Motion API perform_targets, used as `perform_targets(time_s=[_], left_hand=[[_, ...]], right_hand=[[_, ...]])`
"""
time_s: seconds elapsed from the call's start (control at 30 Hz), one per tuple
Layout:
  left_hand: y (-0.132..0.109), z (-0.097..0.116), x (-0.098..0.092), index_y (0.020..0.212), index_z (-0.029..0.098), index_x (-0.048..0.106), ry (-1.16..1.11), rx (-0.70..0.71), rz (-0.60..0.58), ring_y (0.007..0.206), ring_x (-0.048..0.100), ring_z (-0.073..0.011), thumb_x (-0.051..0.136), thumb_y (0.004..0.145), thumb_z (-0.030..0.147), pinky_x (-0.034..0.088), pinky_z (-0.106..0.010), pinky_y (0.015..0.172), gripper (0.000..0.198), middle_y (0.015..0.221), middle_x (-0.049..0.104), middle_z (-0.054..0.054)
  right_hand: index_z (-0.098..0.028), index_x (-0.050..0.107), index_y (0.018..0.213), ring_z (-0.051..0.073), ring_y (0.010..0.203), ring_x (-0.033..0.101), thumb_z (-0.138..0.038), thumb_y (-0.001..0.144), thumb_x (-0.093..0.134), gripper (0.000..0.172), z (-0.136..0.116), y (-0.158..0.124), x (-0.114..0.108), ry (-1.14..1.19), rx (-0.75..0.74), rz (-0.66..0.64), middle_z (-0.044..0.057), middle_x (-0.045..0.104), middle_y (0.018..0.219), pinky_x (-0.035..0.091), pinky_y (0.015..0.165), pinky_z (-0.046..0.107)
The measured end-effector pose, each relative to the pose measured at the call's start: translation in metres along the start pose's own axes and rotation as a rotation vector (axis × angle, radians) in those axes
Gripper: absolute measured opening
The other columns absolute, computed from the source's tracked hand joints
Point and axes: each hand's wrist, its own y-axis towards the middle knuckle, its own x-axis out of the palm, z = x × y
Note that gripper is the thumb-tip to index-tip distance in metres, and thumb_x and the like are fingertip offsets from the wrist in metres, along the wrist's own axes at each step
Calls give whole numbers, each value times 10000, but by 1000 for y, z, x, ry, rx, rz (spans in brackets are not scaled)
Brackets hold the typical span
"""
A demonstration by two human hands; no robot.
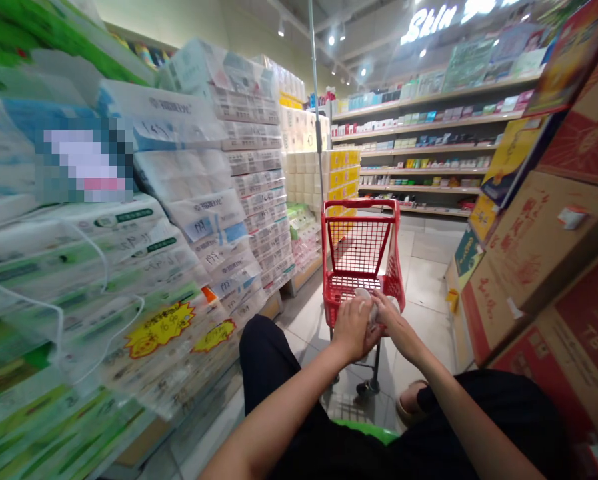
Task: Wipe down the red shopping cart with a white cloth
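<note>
Both my hands are together in front of me, just before a small red shopping cart (361,219). My left hand (353,328) has its fingers wrapped round a crumpled white wad (363,293), which looks like tissue or thin cloth. From the other side, my right hand (395,325) closes on the same wad, its fingers touching those of the left. Most of the wad is hidden by the fingers, so its exact kind does not show. Behind the hands, the cart's mesh basket stands upright on its wheels.
Stacked tissue packs (219,253) with yellow price tags (161,329) rise on the left. Cardboard boxes (533,247) are piled on the right. Shelves of small packages (423,143) line the back. A thin upright pole (315,87) stands by the cart. My knees are spread on both sides.
</note>
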Motion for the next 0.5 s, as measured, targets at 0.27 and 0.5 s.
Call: perform_targets(time_s=[0.27, 0.5], left_hand=[[18, -22, 8, 1167, 215, 516, 159, 97, -74, 1193, 467, -260, 488, 925, 312, 401, -418, 964, 263, 1354, 452, -104], [27, -7, 19, 1244, 243, 476, 207, 107, -133, 928, 571, -222, 421, 955, 434, 435, -357, 792, 350, 1092, 584, -80]], right_hand=[[-278, 487, 1358, 209, 1241, 493, -401, 980, 255, 460, 26, 17, -20, -142, 5, 143, 43, 596, 1291, 376, 1055, 427], [-293, 197, 1504, 170, 1417, 246, -456, 983, 177, 547, 46, 14, 7, -192, -61, 53, 10, 302, 1537, 142, 1167, 486]])
